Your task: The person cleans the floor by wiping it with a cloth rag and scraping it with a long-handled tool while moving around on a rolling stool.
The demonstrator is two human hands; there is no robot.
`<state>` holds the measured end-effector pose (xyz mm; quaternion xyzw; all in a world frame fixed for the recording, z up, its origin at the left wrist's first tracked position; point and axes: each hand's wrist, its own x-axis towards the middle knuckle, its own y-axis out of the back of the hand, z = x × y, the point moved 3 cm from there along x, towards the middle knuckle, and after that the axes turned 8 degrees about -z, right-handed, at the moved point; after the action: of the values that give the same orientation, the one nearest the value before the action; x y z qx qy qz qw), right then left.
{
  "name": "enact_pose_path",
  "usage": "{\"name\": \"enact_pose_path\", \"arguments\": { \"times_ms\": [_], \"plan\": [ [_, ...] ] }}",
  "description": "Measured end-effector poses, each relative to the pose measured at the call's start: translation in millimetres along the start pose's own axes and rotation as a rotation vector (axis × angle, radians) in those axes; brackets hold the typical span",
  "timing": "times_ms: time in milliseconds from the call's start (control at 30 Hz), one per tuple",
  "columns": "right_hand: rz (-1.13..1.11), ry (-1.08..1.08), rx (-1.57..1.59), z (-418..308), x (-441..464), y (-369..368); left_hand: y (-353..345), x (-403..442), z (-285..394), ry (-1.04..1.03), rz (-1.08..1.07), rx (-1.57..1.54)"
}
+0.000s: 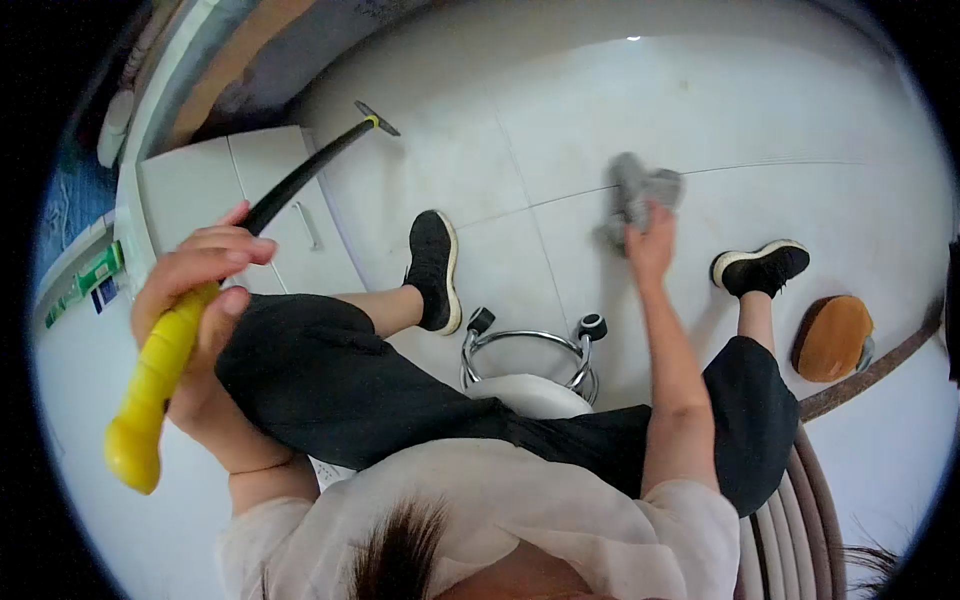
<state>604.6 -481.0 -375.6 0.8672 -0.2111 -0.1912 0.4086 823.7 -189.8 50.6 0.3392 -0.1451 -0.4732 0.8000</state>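
Observation:
My left hand (200, 290) is wrapped round the yellow grip of a long hammer-like tool (152, 400). Its black shaft points up and away, ending in a narrow metal crosspiece with a yellow collar; the exact kind of tool is unclear. On the right, my right hand (652, 240) reaches forward, closed on a crumpled grey cloth (630, 190). The cloth is slightly blurred and hangs over the tiled floor (540, 110) or touches it; I cannot tell which.
A white cabinet (275, 200) stands at the left. Between my legs are a stool's chrome ring and casters (525, 335). To the right lies a round wooden-topped object (832, 338), near a striped cushioned edge (800, 520). A green tube (95, 270) lies at far left.

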Motion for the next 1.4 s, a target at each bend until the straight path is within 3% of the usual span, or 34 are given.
{"name": "enact_pose_path", "arguments": {
  "times_ms": [33, 67, 167, 267, 367, 400, 467, 500, 567, 633, 667, 800, 833, 900, 1000, 1033, 1133, 1167, 1233, 1267, 1300, 1400],
  "plan": [
    [-0.224, 0.006, 0.024, -35.4, -10.0, -10.8, 0.6, -1.0, 1.4, 0.033, 0.039, 0.012],
    [-0.254, 0.174, -0.046, -78.6, -26.7, -19.6, -0.1, 0.0, 6.5, 0.065, 0.074, 0.031],
    [-0.619, 0.422, -0.078, -145.9, -70.4, -87.8, -4.0, 0.0, 11.0, 0.084, 0.135, 0.042],
    [-0.455, 0.783, -0.272, -159.8, -107.4, -153.9, -9.1, -2.8, 12.5, 0.07, 0.168, 0.015],
    [-0.667, 0.771, -0.114, -146.3, -93.1, -158.7, -4.3, -9.9, 8.1, 0.072, 0.145, -0.041],
    [-0.618, 0.858, -0.183, -133.9, -80.5, -156.4, -2.3, -12.1, 7.6, 0.09, 0.128, -0.028],
    [-0.758, 0.492, -0.108, -110.7, -20.1, -143.0, 0.4, -13.1, 3.1, 0.084, 0.119, -0.057],
    [-0.473, 0.579, -0.245, -79.6, 9.9, -131.9, 0.6, -15.8, 2.3, 0.085, 0.116, -0.073],
    [-0.123, 0.369, -0.417, -47.6, 76.5, -67.2, -2.0, -22.7, 2.9, 0.107, 0.139, -0.107],
    [0.002, 0.144, -0.312, -8.2, 123.9, -23.5, -2.4, -26.3, 2.0, 0.098, 0.125, -0.14],
    [0.231, 0.215, -0.342, 8.7, 139.0, -11.4, -0.1, -28.8, 1.0, 0.096, 0.109, -0.151],
    [0.159, 0.004, 0.108, -21.7, 146.9, -18.4, 1.6, -31.4, 6.2, 0.155, 0.215, -0.143],
    [0.224, 0.183, 0.131, -52.4, 128.8, -38.0, 1.2, -31.4, 6.2, 0.157, 0.23, -0.143],
    [0.03, 0.44, 0.114, -139.0, 93.1, -70.4, -0.3, -28.1, 4.9, 0.156, 0.233, -0.135],
    [-0.172, 0.584, 0.027, -201.1, 32.2, -150.5, 0.9, -24.0, 5.5, 0.177, 0.205, -0.092],
    [-0.209, 0.655, -0.002, -196.8, 18.4, -182.7, -0.1, -21.9, 6.9, 0.187, 0.214, -0.072],
    [-0.239, 0.815, -0.007, -168.7, 37.9, -173.7, 1.6, -19.9, 3.3, 0.192, 0.217, -0.03],
    [-0.286, 0.712, 0.015, -156.2, 60.4, -143.1, 0.9, -21.5, 2.1, 0.202, 0.219, -0.025],
    [-0.087, 0.574, -0.037, -97.5, 98.6, -94.2, 0.9, -22.2, -1.8, 0.205, 0.236, -0.045],
    [-0.233, 0.362, -0.207, -67.2, 129.8, -69.0, 5.1, -22.8, -4.6, 0.202, 0.225, -0.052],
    [0.107, 0.402, -0.312, -28.1, 143.4, -44.1, 7.8, -23.8, -5.1, 0.202, 0.214, -0.056],
    [0.128, 0.007, -0.331, 89.1, 194.6, 3.8, 9.8, -23.6, -1.9, 0.198, 0.255, -0.139]
  ]
}}
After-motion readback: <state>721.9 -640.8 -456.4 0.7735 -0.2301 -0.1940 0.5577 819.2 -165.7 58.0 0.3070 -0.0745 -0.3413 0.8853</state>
